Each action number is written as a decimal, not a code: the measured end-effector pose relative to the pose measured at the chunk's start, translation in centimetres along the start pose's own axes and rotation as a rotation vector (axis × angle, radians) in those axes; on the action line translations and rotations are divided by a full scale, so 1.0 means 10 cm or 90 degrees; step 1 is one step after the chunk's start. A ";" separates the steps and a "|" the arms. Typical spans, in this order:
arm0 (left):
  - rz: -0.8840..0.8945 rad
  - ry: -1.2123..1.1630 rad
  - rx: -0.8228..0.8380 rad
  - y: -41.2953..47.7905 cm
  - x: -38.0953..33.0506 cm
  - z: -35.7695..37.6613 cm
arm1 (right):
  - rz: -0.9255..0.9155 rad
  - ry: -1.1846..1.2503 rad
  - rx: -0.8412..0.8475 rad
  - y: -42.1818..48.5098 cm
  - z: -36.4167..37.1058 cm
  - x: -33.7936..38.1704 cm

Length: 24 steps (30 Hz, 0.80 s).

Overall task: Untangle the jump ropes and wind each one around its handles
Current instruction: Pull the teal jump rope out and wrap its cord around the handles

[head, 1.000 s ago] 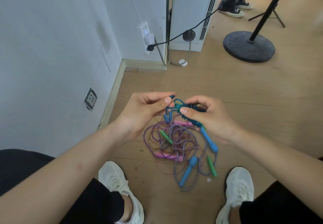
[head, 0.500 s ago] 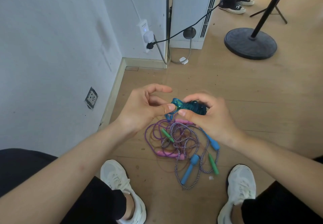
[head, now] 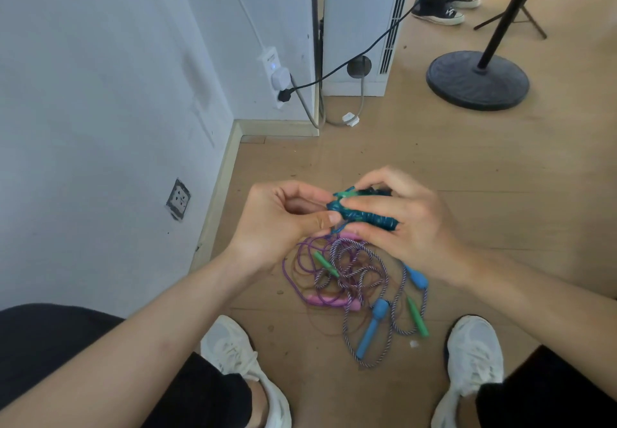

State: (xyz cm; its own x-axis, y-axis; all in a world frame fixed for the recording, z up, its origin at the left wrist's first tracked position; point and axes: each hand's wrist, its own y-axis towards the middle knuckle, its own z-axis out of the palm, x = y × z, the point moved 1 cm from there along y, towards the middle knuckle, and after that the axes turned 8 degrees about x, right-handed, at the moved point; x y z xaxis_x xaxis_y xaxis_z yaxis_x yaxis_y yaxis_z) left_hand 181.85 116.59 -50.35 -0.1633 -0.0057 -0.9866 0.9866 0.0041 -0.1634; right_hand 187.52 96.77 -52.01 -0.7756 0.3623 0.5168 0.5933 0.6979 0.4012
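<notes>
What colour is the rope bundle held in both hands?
Dark teal rope bundle, lighter green at its left end; head view.

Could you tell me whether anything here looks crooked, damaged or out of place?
The wall socket low on the left wall sits crooked, and the wall round it looks scuffed. The jump ropes on the floor lie in one tangle. The teal jump rope held by the left hand and right hand looks neatly wound.

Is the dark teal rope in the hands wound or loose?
Mostly wound: dark teal braided jump rope forms a tight bundle in the right hand; left hand pinches its end.
</notes>
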 end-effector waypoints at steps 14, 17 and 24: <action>0.056 0.072 0.022 0.03 0.00 0.01 | -0.004 0.045 -0.031 0.03 0.02 0.01; 0.069 0.159 0.019 0.08 0.04 -0.03 | 0.018 0.080 -0.022 0.02 0.03 0.00; 0.096 0.352 0.031 0.15 0.13 -0.09 | 0.097 0.090 0.058 0.07 0.08 -0.04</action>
State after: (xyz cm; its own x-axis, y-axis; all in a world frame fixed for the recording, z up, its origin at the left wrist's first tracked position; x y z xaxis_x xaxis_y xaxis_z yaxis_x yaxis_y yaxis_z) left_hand 183.11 117.53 -51.94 0.0141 0.5151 -0.8570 0.9961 -0.0817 -0.0327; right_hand 188.01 97.60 -52.54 -0.6366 0.3826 0.6696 0.6748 0.6967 0.2434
